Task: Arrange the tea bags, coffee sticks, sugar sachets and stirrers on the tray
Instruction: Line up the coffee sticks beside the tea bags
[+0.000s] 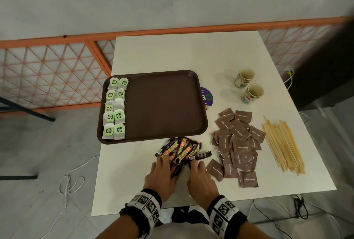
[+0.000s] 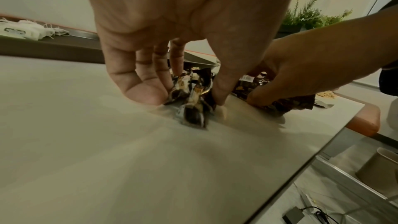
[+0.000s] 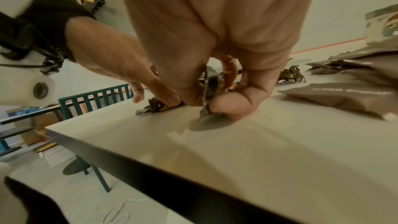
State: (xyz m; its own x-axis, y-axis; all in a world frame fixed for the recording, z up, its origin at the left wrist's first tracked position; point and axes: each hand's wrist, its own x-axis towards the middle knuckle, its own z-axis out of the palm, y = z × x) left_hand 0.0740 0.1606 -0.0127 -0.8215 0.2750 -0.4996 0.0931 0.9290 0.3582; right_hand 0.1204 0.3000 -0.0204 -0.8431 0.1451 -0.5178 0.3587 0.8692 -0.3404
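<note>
The tray (image 1: pixel 164 104) served as the landmark: along its left edge the tea bags (image 1: pixel 115 108) already lay in two neat columns, while the rest of its brown floor held nothing, so the tea-bag step looked done and the coffee-stick step was the one in hand. Just off the tray's near edge, on the white table (image 1: pixel 191 53), the coffee sticks (image 1: pixel 182 149) sat in a loose fan, and both hands had closed in on them. The left hand (image 1: pixel 160 178) had its fingers curled down over the near ends of the bundle, thumb (image 2: pixel 221 84) on one side and fingertips on the other, pinching several sticks together. The right hand (image 1: pixel 202 180), beside it, had its fingers curled round one or two sticks, one wrapper showing edge-on between thumb and fingers in the right wrist view. To the right of the tray, well clear of its rim, the brown sugar sachets (image 1: pixel 237 143) lay scattered in a heap, and farther right again the wooden stirrers (image 1: pixel 283 146) lay in a rough sheaf; two paper cups (image 1: pixel 249 87) stood beyond the sachets. Judging from this, the next move called for squaring the sticks into an even bundle, lifting them over the tray's near rim, and laying them parallel just beside the tea bags without disturbing those columns, leaving room to the right for sachets and stirrers
</note>
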